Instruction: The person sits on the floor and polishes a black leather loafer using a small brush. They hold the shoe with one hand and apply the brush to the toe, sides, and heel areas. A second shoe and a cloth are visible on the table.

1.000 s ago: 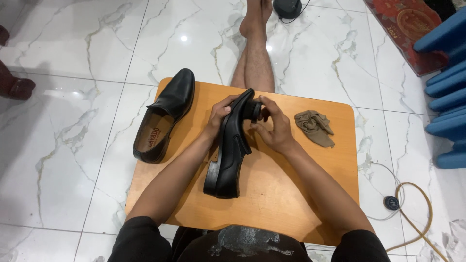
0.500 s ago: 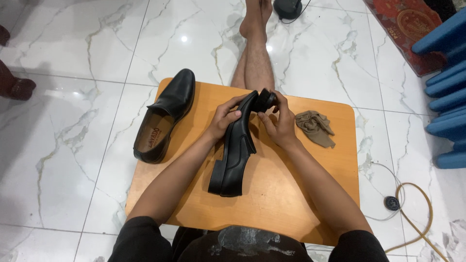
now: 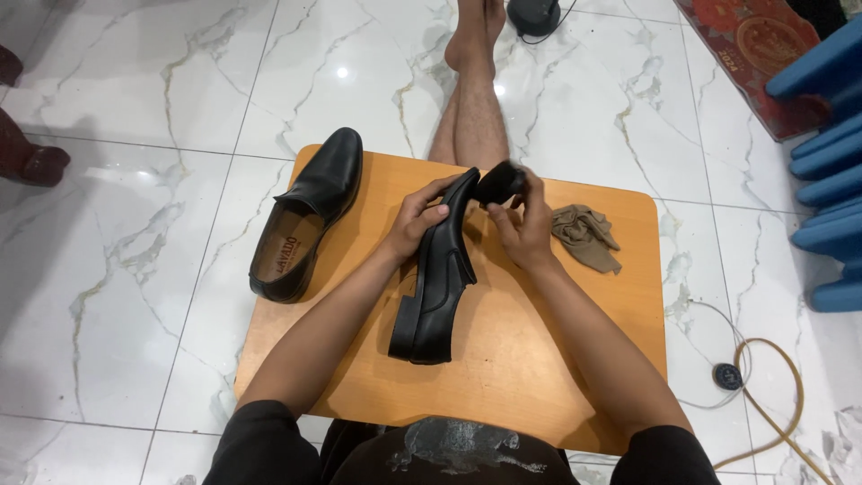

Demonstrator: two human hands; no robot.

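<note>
Gripping black shoe, round black brush

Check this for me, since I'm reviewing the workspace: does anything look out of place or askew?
Mostly tidy. The second black shoe overhangs the left edge of the wooden table, and the tan cloth lies crumpled. The left hand props the held shoe on its side.

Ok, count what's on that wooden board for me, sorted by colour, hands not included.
Black: 3, the shoe lying flat, the shoe on its side in the left hand, and the round applicator in the right hand.
Tan: 1, the crumpled cloth.
Total: 4.
</note>
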